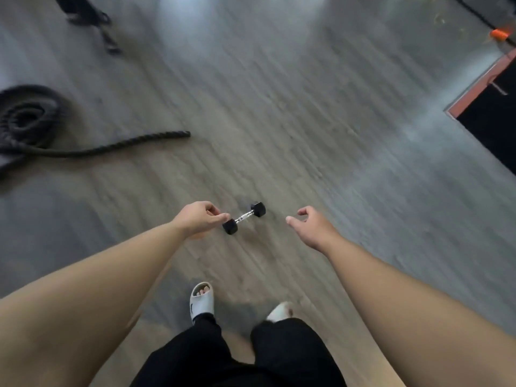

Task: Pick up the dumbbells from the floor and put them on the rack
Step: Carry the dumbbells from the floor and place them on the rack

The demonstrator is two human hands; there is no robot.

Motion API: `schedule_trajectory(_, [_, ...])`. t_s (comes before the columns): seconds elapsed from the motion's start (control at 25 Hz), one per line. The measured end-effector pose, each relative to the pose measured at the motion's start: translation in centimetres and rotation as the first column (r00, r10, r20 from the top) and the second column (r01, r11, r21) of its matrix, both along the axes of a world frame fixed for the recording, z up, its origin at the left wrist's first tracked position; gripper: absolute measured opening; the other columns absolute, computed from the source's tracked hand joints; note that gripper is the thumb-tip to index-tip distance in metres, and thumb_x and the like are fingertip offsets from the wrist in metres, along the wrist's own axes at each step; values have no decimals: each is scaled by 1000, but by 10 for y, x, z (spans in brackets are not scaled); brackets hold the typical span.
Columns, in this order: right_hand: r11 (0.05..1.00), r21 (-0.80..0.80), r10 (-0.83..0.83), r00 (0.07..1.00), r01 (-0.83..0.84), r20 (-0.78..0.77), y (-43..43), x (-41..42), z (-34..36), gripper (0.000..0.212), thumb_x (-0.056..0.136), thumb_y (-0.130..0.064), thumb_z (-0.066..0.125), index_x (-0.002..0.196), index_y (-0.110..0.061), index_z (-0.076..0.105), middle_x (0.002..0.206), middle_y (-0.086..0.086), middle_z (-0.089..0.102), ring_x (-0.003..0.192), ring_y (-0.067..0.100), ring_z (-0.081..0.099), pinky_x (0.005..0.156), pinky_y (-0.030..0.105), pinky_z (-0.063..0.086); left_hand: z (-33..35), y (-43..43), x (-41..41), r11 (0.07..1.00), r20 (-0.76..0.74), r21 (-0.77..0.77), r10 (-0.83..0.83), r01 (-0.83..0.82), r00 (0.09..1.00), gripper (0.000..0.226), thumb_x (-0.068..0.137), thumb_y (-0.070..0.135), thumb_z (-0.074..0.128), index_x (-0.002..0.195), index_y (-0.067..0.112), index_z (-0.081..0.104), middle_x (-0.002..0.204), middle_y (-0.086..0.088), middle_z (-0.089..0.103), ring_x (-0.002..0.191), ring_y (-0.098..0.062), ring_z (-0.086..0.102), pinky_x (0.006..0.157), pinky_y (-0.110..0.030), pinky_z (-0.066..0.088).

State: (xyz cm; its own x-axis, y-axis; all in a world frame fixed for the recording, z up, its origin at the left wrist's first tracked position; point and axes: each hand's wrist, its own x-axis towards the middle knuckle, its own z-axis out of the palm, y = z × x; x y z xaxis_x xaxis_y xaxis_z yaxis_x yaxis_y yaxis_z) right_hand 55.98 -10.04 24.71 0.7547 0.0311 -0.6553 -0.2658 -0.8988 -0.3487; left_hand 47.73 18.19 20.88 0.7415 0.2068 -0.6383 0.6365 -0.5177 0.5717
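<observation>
— On the floor (pixel 307 129) at twelve o'clock from your feet lies one dumbbell (pixel 243 218), black hex heads, chrome grip, tilted so one head points toward one o'clock.

— And your hands?

— Your left hand (pixel 199 217) hangs at eleven o'clock, fingers loosely curled, thumb and forefinger near each other, nothing in it. It overlaps the dumbbell's near head in the view; whether it touches, I cannot tell.

— The right?

— Your right hand (pixel 311 224) is at one o'clock, apart from the dumbbell, fingers half curled, thumb out, empty.

— What else is around you?

— A coiled rope (pixel 26 121) at ten o'clock, its loose end running toward the middle. A black mat (pixel 494 115) with a red edge at two o'clock. Your slides (pixel 202 301) are below the dumbbell, at six o'clock. The picture is blurred toward its edges.
</observation>
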Motion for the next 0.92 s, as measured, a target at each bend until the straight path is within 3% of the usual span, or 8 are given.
schedule_trajectory(0.12, [988, -16, 154, 984, -156, -87, 22, 59, -55, 62, 94, -57, 63, 144, -23, 52, 140, 8, 64, 119, 27, 64, 92, 35, 47, -32, 15, 25, 988, -31, 13, 154, -154, 988, 32, 85, 61, 70, 87, 30, 68, 90, 13, 69, 78, -4, 63, 60, -20, 42])
schedule_trajectory(0.24, [945, -30, 319, 940, -325, -122, 50, 120, -129, 59, 94, -56, 61, 141, -21, 53, 136, 9, 64, 85, 22, 61, 66, 30, 46, -86, 21, 52, 950, -37, 61, 309, -306, 950, 37, 86, 60, 71, 94, 24, 73, 93, 6, 71, 88, -17, 66, 75, -26, 45])
schedule_trajectory(0.28, [927, -39, 366, 921, -374, -130, 58, 137, -156, 60, 94, -56, 61, 141, -21, 54, 137, 11, 62, 87, 24, 61, 66, 30, 45, -109, 20, 61, 936, -40, 69, 349, -346, 936, 38, 86, 60, 71, 96, 23, 75, 94, 4, 71, 92, -19, 66, 79, -27, 45])
schedule_trajectory(0.44, [829, -74, 532, 823, -554, -200, 75, 197, -282, 65, 92, -60, 60, 144, -21, 52, 141, 15, 54, 118, 35, 62, 87, 38, 47, -229, -15, 96, 842, -122, 19, 538, -540, 834, 38, 84, 61, 71, 95, 25, 73, 95, 9, 71, 91, -15, 65, 77, -27, 45])
schedule_trajectory(0.52, [816, -93, 543, 811, -571, -216, 75, 226, -349, 65, 92, -59, 60, 144, -21, 51, 140, 14, 54, 115, 34, 63, 83, 37, 45, -300, -38, 110, 779, -170, -22, 615, -627, 770, 34, 84, 59, 73, 92, 26, 71, 90, 14, 69, 88, -12, 65, 71, -27, 43])
schedule_trajectory(0.68, [802, -150, 540, 810, -578, -231, 62, 267, -479, 68, 93, -57, 62, 147, -17, 51, 143, 17, 56, 119, 35, 64, 84, 35, 44, -435, -64, 127, 733, -231, -58, 651, -678, 723, 34, 83, 58, 73, 97, 28, 70, 94, 16, 67, 92, -9, 64, 75, -29, 45])
schedule_trajectory(0.8, [800, -158, 543, 810, -579, -221, 59, 289, -561, 72, 92, -59, 64, 147, -16, 51, 146, 18, 54, 115, 35, 64, 84, 35, 44, -517, -63, 130, 681, -265, -10, 705, -733, 658, 43, 81, 62, 73, 107, 28, 67, 101, 17, 65, 92, -5, 62, 75, -28, 46])
schedule_trajectory(0.92, [824, -139, 519, 830, -550, -203, 64, 299, -623, 78, 87, -65, 65, 148, -19, 48, 147, 15, 49, 106, 32, 62, 93, 42, 54, -585, -63, 131, 624, -304, 18, 748, -781, 590, 61, 76, 62, 77, 121, 25, 60, 109, 9, 63, 101, -15, 63, 86, -32, 50])
